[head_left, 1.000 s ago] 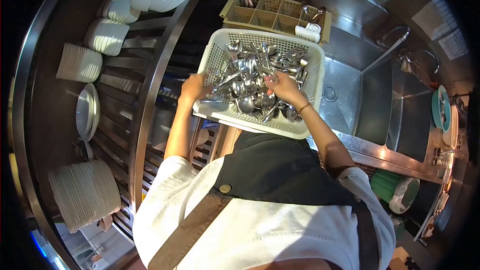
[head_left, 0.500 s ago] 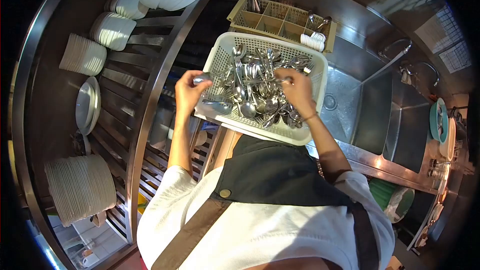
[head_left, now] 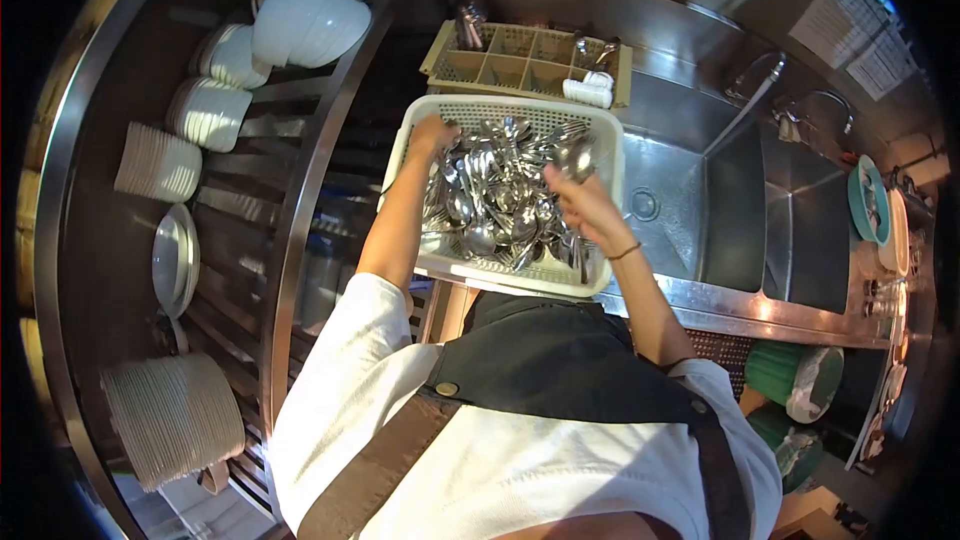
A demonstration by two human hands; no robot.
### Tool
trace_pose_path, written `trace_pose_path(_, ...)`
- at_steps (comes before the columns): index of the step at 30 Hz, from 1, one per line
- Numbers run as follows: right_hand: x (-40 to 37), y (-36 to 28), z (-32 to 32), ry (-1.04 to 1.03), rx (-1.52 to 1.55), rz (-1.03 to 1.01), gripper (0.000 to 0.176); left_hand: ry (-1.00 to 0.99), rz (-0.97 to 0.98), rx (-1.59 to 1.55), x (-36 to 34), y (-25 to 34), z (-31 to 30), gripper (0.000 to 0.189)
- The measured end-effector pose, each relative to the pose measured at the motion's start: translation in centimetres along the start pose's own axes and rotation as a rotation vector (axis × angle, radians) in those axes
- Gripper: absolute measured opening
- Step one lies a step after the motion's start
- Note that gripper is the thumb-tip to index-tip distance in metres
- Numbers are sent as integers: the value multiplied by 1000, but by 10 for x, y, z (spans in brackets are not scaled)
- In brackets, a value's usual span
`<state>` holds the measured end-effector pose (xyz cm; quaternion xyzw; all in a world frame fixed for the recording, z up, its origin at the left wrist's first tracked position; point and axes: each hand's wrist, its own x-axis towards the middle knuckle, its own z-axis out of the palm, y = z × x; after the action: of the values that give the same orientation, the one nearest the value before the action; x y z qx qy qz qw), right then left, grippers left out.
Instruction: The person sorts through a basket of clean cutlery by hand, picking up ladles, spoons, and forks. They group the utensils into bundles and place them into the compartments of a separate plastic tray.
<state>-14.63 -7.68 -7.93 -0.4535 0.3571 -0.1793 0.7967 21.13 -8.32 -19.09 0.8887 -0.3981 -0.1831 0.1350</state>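
A white perforated plastic basket [head_left: 614, 230] in front of me holds a tangled heap of metal spoons and forks [head_left: 500, 190]. Over its right side, my right hand [head_left: 588, 208] is closed on a spoon [head_left: 574, 156] whose bowl points up and away, smeared by motion. At the basket's far left corner, my left hand [head_left: 431, 134] reaches down to the cutlery, fingers curled; what they grip is hidden. Just behind the basket stands a beige cutlery rack [head_left: 510, 68] with several compartments. Some hold upright utensils, and white spoons [head_left: 588, 90] lie at its right end.
On my left, a slatted metal shelf [head_left: 290, 230] carries stacked bowls [head_left: 312, 24] and a tall pile of plates [head_left: 172, 420]. To the right is a steel sink [head_left: 650, 240] with taps [head_left: 765, 80]. Beyond it sit a teal basin [head_left: 868, 200] and green bins [head_left: 790, 378].
My left hand has moved from the basket's near left side to its far left corner. The right hand has shifted slightly nearer me, with a spoon bowl now raised. The camera view has shifted.
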Motion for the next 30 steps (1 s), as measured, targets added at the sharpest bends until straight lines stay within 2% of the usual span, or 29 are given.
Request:
trace_pose_path(1, -6, 1, 9, 54, -57, 33, 44, -221, -65, 50, 7, 6, 3, 44)
trace_pose_path(2, -7, 8, 11, 59, -136, 9, 58, -227, -45, 54, 9, 10, 8, 44)
trace_pose_path(5, -9, 25, 2, -88, 97, 49, 72, 50, 64, -53, -3, 5, 20, 36)
trace_pose_path(6, -7, 32, 1, -81, 106, 50, 72, 43, 69, -47, 0, 2, 20, 36)
trace_pose_path(8, -4, 43, -1, -33, 193, -5, 61, -129, -92, -447, 7, -6, 18, 39)
trace_pose_path(9, -3, 44, -1, 0, 230, -8, 56, 88, 19, -242, 25, -21, 37, 25)
trace_pose_path(10, -2, 43, -1, 1, 229, -9, 56, 88, 20, -243, 24, -24, 30, 25)
trace_pose_path(12, -1, 38, -3, -12, 185, -127, 54, 134, 255, -701, 17, -24, 17, 9)
trace_pose_path(14, -7, 29, 0, 31, 232, -144, 55, 212, 409, -989, -33, 14, -40, 3)
trace_pose_path(15, -8, 27, 0, 46, 195, -186, 56, 216, 427, -1023, -37, 18, -62, 4)
trace_pose_path(17, -7, 19, 2, 57, 169, -285, 61, 249, 449, -1129, -64, 36, -107, 10)
trace_pose_path(19, 1, 15, -1, 27, 137, -249, 59, 291, 461, -1235, -91, 58, -133, 21)
trace_pose_path(20, 6, 13, -2, 7, 113, -220, 57, 303, 456, -1234, -101, 66, -134, 21)
trace_pose_path(21, 13, 14, -5, -29, 242, -157, 46, 237, 427, -1365, -114, 77, -132, 25)
trace_pose_path(22, 13, 11, -2, -36, 241, -158, 46, 165, 399, -1495, -125, 87, -126, 29)
trace_pose_path(23, 10, 8, 2, -41, 293, -155, 42, 120, 384, -1480, -133, 91, -113, 35)
trace_pose_path(26, 18, 18, -1, -74, 289, -203, 31, -82, 133, -1479, -149, 96, -56, 29)
trace_pose_path(28, 19, 22, 8, 183, 180, -180, 29, -197, 33, -1515, -158, 102, -26, 23)
trace_pose_path(30, 24, 29, 10, 185, 195, -227, 25, -276, -41, -1721, -163, 103, -3, 26)
